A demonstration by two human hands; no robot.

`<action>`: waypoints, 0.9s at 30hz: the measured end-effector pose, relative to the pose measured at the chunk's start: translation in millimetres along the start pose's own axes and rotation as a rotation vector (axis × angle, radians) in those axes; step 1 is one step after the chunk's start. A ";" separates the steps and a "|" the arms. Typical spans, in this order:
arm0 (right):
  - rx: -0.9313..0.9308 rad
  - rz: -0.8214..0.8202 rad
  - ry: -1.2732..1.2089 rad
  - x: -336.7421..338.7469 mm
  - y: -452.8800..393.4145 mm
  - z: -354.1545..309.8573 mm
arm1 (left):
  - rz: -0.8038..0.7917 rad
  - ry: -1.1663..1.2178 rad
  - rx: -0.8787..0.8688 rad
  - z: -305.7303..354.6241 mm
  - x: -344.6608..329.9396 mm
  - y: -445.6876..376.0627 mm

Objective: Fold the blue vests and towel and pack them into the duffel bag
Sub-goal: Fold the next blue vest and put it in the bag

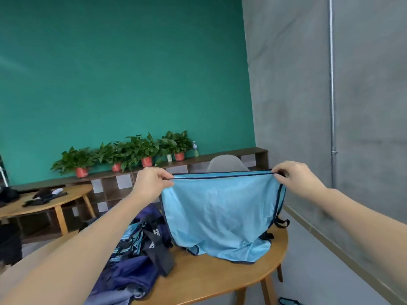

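Note:
A light blue mesh vest with dark trim hangs stretched between my hands above the round wooden table, its lower part resting on the tabletop. My left hand pinches the top edge at its left corner. My right hand pinches the same edge at its right corner. A navy duffel bag with black straps lies open on the table's left side, under my left forearm, with blue patterned fabric showing inside.
A second wooden table with dark items stands at left. Potted plants line a low shelf along the green wall. A chair back rises behind the vest. The grey wall is close on the right. A blue item lies on the floor.

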State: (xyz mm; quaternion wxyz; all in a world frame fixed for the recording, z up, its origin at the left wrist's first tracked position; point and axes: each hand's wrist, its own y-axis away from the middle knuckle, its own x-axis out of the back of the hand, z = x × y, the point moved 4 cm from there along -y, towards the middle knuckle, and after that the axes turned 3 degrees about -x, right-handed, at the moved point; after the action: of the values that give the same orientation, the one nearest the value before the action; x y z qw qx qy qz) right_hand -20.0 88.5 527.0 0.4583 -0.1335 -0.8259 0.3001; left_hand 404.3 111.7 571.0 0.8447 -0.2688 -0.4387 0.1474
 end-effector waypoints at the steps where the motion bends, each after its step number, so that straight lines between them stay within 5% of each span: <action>1: -0.032 0.027 -0.061 11.8 -8.8 -6.5 | 0.026 -0.001 -0.010 10.1 12.4 -9.5; 6: -0.172 0.138 -0.351 70.3 -46.3 -31.9 | 0.123 0.058 -0.069 56.4 71.9 -46.0; 21: -0.039 0.213 -0.678 208.0 -92.8 -99.7 | 0.157 0.041 -0.231 132.0 209.3 -64.6; 27: -0.044 0.230 -0.604 212.7 -86.3 -99.3 | 0.140 0.050 -0.221 127.8 214.7 -64.0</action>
State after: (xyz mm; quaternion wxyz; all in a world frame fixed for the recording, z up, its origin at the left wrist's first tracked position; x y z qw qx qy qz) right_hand -47.9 163.4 764.0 0.1528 -0.1407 -0.9102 0.3582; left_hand 423.0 205.3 810.6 0.8083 -0.3937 -0.4112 0.1499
